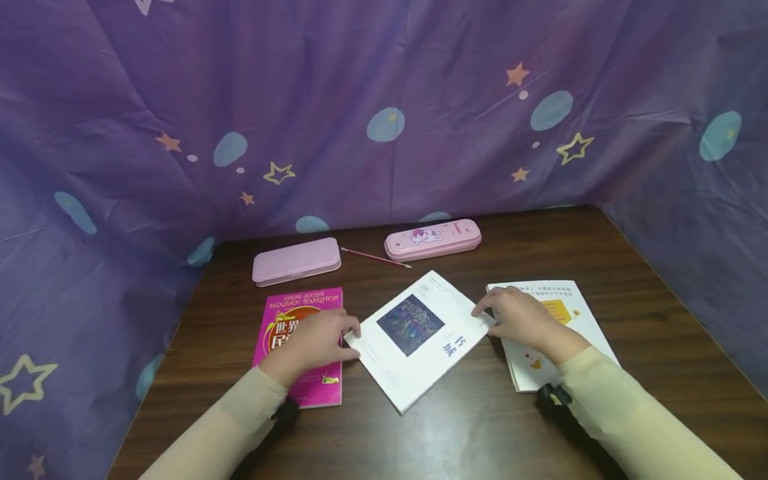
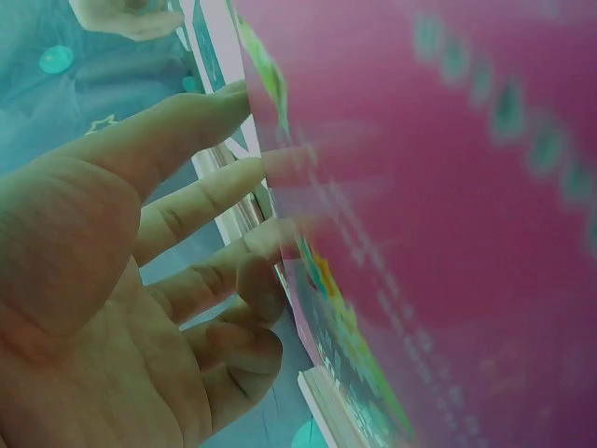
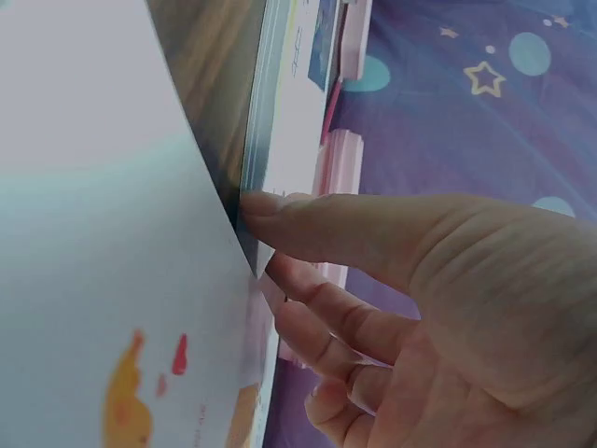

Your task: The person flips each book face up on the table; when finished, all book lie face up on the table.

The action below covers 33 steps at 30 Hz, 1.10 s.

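Leftmost on the brown table (image 1: 630, 267) lay a magenta book (image 1: 300, 313), flat, with a plain pink pencil case (image 1: 296, 261) beyond it at 12 o'clock. Over the magenta book's right part hovered the left hand (image 1: 315, 341), fingers fairly straight and spread a little, their tips touching the left corner of the white book (image 1: 417, 337); the left wrist view showed the fingertips (image 2: 270, 168) against page edges, the smaller fingers curled loosely, nothing clamped between them. That white book sat at the middle of the table, turned so its corners pointed to 12, 3, 6 and 9 o'clock, a dark picture on its cover. Behind it, toward 12 o'clock, a red pencil (image 1: 376, 257) lay between the two cases, and a pink pencil case with a rabbit print (image 1: 433, 239) stood to 1 o'clock. At 3 o'clock of the white book the right hand (image 1: 522, 320) rested, thumb and fingers laid straight against the book's right corner, touching rather than gripping; the right wrist view showed the thumb (image 3: 308, 224) on the edge. Under that hand lay a pale booklet with orange marks (image 1: 564, 313). Purple star-printed cloth (image 1: 384, 100) walled the table.
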### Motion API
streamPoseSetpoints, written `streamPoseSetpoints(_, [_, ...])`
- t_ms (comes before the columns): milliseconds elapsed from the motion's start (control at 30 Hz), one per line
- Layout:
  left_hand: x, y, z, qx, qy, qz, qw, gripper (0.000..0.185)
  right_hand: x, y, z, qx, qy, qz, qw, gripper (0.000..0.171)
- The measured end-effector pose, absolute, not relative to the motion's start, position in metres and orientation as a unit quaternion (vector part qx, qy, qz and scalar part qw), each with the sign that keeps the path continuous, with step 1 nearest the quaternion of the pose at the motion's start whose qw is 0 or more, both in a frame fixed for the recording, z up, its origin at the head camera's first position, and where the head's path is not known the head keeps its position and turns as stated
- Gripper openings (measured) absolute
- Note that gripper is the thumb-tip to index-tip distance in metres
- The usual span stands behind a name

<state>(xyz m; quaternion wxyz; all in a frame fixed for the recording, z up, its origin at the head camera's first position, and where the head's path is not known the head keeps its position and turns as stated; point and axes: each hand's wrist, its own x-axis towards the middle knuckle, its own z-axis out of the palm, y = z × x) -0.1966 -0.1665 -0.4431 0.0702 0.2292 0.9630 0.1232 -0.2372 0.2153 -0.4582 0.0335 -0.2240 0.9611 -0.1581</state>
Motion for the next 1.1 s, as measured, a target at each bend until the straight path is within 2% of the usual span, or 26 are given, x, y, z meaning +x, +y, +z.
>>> streamPoseSetpoints(233, [-0.19,-0.164,-0.441,0.246,0.949,0.165,0.105,0.016,-0.256,0.216,-0.456,-0.215,0.961,-0.166,0.051,0.031])
streamPoseSetpoints(367, [-0.184,-0.163,-0.441,0.255,0.937,0.196,0.133,0.017,-0.266,0.215,-0.455,-0.225,0.956,-0.183,0.051,0.031])
streamPoseSetpoints(800, [-0.166,-0.156,-0.442,0.272,0.916,0.242,0.169,0.016,-0.285,0.202,-0.453,-0.195,0.961,-0.188,0.063,0.026])
streamPoseSetpoints(1100, [-0.156,-0.146,-0.448,0.277,0.914,0.251,0.157,0.022,-0.295,0.187,-0.453,-0.192,0.963,-0.183,0.054,0.03])
